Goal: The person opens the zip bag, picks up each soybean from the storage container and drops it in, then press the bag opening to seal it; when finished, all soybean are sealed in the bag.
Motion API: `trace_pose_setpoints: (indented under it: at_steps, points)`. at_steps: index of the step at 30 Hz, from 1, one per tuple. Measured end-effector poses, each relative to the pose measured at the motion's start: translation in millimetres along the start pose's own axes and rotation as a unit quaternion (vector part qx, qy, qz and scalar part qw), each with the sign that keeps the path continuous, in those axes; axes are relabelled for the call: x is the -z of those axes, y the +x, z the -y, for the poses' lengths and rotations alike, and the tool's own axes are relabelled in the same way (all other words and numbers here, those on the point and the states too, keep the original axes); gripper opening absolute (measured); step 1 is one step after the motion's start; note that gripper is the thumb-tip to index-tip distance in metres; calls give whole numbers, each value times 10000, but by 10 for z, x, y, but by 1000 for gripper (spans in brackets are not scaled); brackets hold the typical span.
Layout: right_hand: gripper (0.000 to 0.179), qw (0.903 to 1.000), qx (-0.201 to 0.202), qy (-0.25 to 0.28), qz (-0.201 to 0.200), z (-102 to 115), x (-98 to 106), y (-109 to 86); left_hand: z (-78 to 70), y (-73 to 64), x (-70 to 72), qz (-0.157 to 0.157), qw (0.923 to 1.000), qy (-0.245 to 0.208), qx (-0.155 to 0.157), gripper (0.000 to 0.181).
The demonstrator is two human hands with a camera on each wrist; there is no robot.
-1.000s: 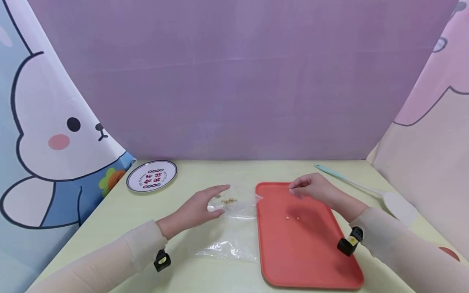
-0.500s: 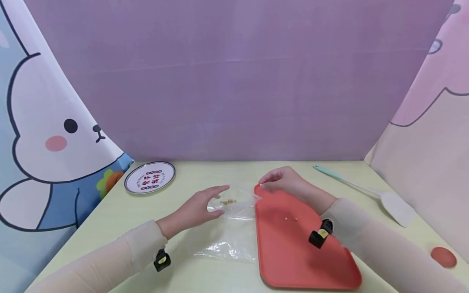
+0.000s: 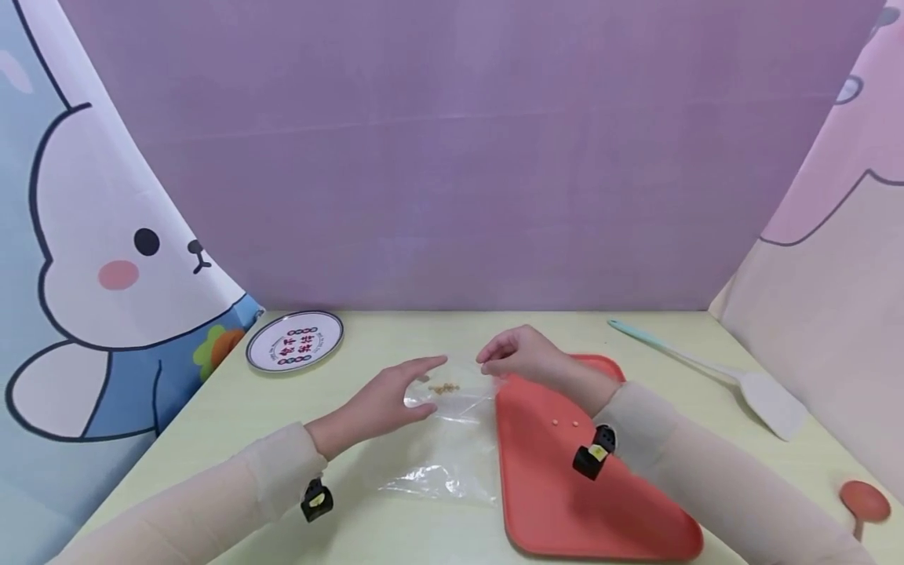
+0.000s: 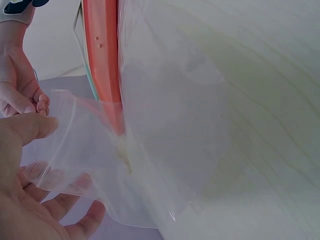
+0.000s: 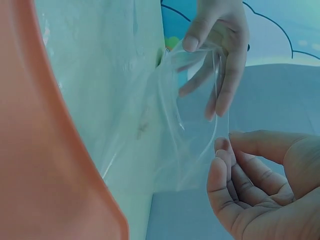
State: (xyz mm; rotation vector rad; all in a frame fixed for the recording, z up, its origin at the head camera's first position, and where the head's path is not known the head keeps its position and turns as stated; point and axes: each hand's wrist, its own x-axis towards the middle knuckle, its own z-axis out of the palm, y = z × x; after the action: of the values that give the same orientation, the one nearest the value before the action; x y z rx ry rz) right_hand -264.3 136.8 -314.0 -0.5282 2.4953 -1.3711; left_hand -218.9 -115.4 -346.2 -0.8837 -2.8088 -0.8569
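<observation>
A clear plastic bag (image 3: 452,447) lies on the table, its far mouth end lifted and spread. Several small yellow beans (image 3: 443,388) lie in it. My left hand (image 3: 377,399) is at the mouth, thumb and fingers wide apart; its thumb (image 4: 42,125) is at the rim, and the fingers show partly through the film. My right hand (image 3: 526,359) is at the mouth's right side, thumb and fingertips pinched together as on something tiny, which the fingers hide. In the right wrist view its fingertips (image 5: 218,172) are right at the bag's edge.
A red tray (image 3: 572,502) stands right of the bag, with two small beans (image 3: 565,424) on it. Behind left is a white plate (image 3: 295,342). At right lie a spatula (image 3: 773,404) with a green handle and a red spoon (image 3: 865,502).
My right hand has moved left from above the red tray to the bag's mouth, fingertips pinched throughout. My left hand has stayed in place at the bag.
</observation>
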Motion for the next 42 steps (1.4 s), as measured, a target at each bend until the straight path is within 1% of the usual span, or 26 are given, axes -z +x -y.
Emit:
trace_pose_setpoints:
  at_steps: [4, 8, 15, 17, 22, 28, 33, 34, 38, 42]
  points:
    - [14, 9998, -50, -118, -119, -55, 95, -52, 0, 14, -21, -15, 10000, -22, 41, 70]
    - [16, 9996, -162, -116, -189, -120, 221, -129, -6, 37, -27, -7, 10000, 18, 34, 70]
    - [17, 9991, -286, -221, -206, -316, 413, -261, 0, 47, -42, 19, 10000, 24, 5, 70]
    - [18, 9987, -400, -238, -223, -375, 452, -296, 6, 40, -49, 36, 10000, 20, 3, 70]
    - [22, 9983, -450, -353, -145, -507, 524, -393, 9, 15, -55, 64, 10000, -48, 60, 70]
    - [27, 9975, -496, -490, -89, -655, 565, -526, -4, 7, -54, 38, 9998, -25, 193, 70]
    - [27, 9967, -558, -571, -161, -785, 567, -605, -9, 2, -57, 13, 9997, -42, 244, 70]
    - [27, 9968, -519, -580, -169, -812, 564, -618, -9, 1, -58, 4, 9997, -64, 252, 70]
    - [27, 9980, -429, -433, -187, -943, 528, -652, -6, -6, -67, -30, 9996, -109, 274, 70]
    - [25, 9973, -584, -378, -223, -1039, 472, -680, -7, -9, -71, -65, 9996, -157, 236, 69]
